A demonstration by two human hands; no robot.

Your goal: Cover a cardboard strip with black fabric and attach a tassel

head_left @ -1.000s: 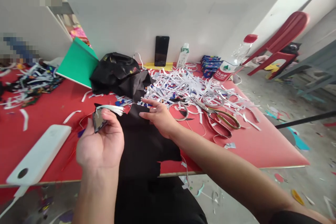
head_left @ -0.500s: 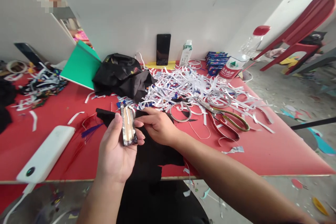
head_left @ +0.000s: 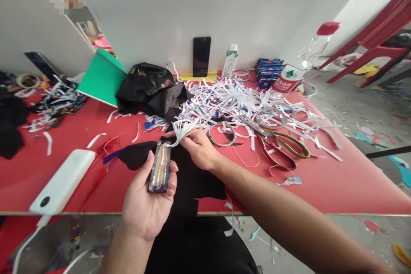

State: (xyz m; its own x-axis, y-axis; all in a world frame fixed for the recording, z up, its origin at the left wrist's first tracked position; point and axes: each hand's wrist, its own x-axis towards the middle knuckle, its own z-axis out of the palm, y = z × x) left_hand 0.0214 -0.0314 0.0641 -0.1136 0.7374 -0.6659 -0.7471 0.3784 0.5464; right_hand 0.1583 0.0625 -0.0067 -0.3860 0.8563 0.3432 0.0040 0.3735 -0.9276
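My left hand point(head_left: 149, 205) is closed around a small flat rectangular piece point(head_left: 159, 169). Its face is tan with white strands lying along it, and its edges look dark and shiny. A white tassel point(head_left: 181, 130) fans upward beyond its top end; the narrow tail of the tassel reaches that end. My right hand point(head_left: 201, 150) is closed at the tassel, though its fingertips are partly hidden. Black cloth point(head_left: 186, 180) lies under both hands and hangs over the table edge. To the right are a thin metal ring point(head_left: 222, 134) and scissors point(head_left: 272, 143).
White paper strips point(head_left: 224, 98) heap across the red table point(head_left: 337, 188). Behind stand a phone point(head_left: 201, 56), a small carton-like bottle point(head_left: 230, 61) and a large plastic bottle point(head_left: 289, 77). A white power bank point(head_left: 62, 182), black bag point(head_left: 144, 90) and green board point(head_left: 102, 77) are left.
The white tassel, mostly hidden before, now shows fanned out beside my right hand. My left hand and the rectangular piece have shifted slightly right and down. The view has shifted a little.
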